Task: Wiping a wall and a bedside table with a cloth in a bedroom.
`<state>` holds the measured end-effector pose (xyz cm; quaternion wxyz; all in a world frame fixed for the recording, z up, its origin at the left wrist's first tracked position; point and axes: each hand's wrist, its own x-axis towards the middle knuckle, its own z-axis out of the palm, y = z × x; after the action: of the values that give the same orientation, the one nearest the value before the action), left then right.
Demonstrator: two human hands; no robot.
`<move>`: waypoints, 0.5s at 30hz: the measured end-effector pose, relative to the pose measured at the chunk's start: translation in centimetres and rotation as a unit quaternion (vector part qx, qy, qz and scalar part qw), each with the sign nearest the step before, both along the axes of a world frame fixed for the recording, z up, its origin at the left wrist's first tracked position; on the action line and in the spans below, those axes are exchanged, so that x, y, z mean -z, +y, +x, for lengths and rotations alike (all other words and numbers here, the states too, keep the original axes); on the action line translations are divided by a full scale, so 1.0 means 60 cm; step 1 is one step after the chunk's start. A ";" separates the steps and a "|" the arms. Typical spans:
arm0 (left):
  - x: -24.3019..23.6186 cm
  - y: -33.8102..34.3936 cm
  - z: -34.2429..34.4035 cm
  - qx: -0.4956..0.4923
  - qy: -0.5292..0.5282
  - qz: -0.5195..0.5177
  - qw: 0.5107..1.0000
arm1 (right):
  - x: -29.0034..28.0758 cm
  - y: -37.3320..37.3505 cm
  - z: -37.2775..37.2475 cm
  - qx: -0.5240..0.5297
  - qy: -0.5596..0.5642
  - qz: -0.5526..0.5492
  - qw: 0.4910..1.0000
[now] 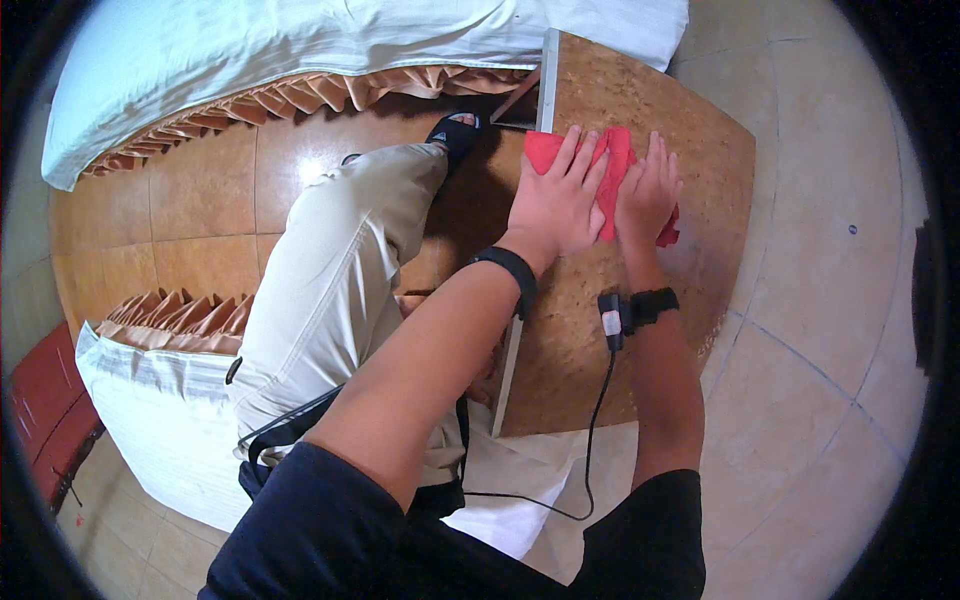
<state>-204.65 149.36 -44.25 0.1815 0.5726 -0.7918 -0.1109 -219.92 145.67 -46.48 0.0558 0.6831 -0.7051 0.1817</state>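
A crumpled red cloth (618, 150) lies on a brown wood-grain tabletop (600, 330) with a pale edge strip. My left hand (560, 200) rests on the cloth's left part, its fingers stretched out and slightly apart. Beside it, my right hand (648, 195) lies over the cloth's right part with its fingers extended. A bit of the red cloth shows past the right wrist side. Both palms face down, so their undersides are hidden. A dark band circles my left wrist. On my right wrist sits a strapped black device (625, 312) with a cable.
Beds with white covers (330, 40) and ruffled orange skirts stand at the far side and near left. The black cable (590, 450) hangs from the right wrist toward my lap. My leg (340, 240) is left of the table. Tiled floor (810, 300) extends to the right.
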 end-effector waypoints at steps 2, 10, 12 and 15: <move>-0.005 0.000 0.001 0.001 -0.005 0.003 1.000 | 0.002 -0.005 0.000 -0.012 0.003 -0.015 1.000; -0.007 0.001 -0.001 0.004 -0.012 0.016 1.000 | 0.004 -0.033 -0.008 -0.034 0.003 -0.015 0.999; -0.006 0.000 -0.001 0.000 -0.012 0.021 1.000 | 0.006 -0.042 -0.007 -0.036 0.004 -0.019 0.999; -0.003 -0.002 0.002 0.000 -0.023 0.016 1.000 | 0.005 -0.057 -0.003 -0.030 0.001 -0.015 0.999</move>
<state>-204.53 149.26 -44.06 0.1546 0.5781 -0.7936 -0.1103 -220.10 142.24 -46.81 0.0615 0.7029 -0.6817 0.1936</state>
